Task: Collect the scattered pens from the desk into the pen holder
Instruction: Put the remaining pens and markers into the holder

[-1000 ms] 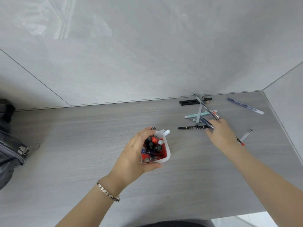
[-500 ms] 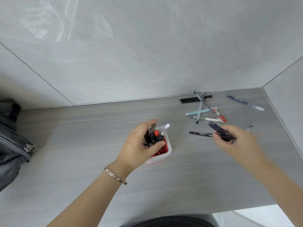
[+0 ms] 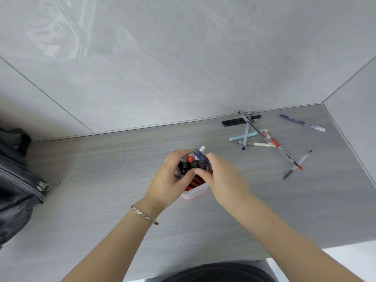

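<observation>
A white and red pen holder [image 3: 194, 192] full of pens stands mid-desk. My left hand [image 3: 169, 180] grips its left side and rim. My right hand [image 3: 221, 180] is over the holder's right side, pinching dark blue pens [image 3: 200, 159] whose ends stick up above the holder. Several loose pens [image 3: 254, 135] lie crossed at the back right by the wall, among them a red pen [image 3: 272, 141], a black pen [image 3: 240, 121] along the wall, a blue pen [image 3: 301, 123] near the corner and a grey pen [image 3: 298, 163] nearer me.
A dark bag [image 3: 18, 186] with a zipper pull lies at the desk's left edge. Grey tiled walls close the desk at the back and right. The desk's front edge [image 3: 345, 244] runs near my arms.
My right hand picked pens off the desk at the right and carried them left to the holder. My left hand stayed on the holder.
</observation>
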`<state>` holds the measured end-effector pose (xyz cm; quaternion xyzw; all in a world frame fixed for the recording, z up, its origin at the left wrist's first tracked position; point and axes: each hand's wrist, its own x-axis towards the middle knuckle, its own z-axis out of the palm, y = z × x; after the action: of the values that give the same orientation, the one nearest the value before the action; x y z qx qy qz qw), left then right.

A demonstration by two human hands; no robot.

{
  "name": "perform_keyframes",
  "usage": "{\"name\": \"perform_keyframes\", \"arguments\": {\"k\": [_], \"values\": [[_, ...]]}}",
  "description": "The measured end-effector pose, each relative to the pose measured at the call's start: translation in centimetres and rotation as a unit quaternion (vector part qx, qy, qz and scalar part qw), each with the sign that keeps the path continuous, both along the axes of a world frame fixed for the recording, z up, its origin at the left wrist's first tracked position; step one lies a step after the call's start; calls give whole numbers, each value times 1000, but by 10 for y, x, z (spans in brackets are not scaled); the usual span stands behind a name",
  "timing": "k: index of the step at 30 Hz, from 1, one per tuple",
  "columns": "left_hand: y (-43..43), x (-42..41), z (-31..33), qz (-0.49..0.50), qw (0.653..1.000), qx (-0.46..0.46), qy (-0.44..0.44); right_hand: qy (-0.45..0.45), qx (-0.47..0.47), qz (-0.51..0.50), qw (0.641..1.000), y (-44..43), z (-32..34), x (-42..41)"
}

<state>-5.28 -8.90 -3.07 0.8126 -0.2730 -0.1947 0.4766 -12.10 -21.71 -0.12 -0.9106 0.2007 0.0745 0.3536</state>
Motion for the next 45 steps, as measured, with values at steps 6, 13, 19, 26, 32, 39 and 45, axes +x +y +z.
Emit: {"name": "perform_keyframes", "arguments": {"k": [6,13,19,26,32,39,45], "values": [[-1,-1,1,29,999,-5,15,-258,257,-151,919,-25,22,-23],[-2,-8,4,41,999,1,33,-373,392,-143,829,-13,22,-14],[9,-15,2,43,995,25,85,-327,277,-161,889,4,-14,-8],[5,-20,-1,10,993,107,-57,-311,4,-8,950,-2,-27,-12],[3,-21,2,29,994,96,-37,-159,44,65,984,-36,-18,-39],[1,-22,6,33,994,101,-7,67,-53,-367,926,-179,-53,-70],[1,-18,9,10,993,115,-1,158,-91,-350,919,-204,-88,-48]]}}
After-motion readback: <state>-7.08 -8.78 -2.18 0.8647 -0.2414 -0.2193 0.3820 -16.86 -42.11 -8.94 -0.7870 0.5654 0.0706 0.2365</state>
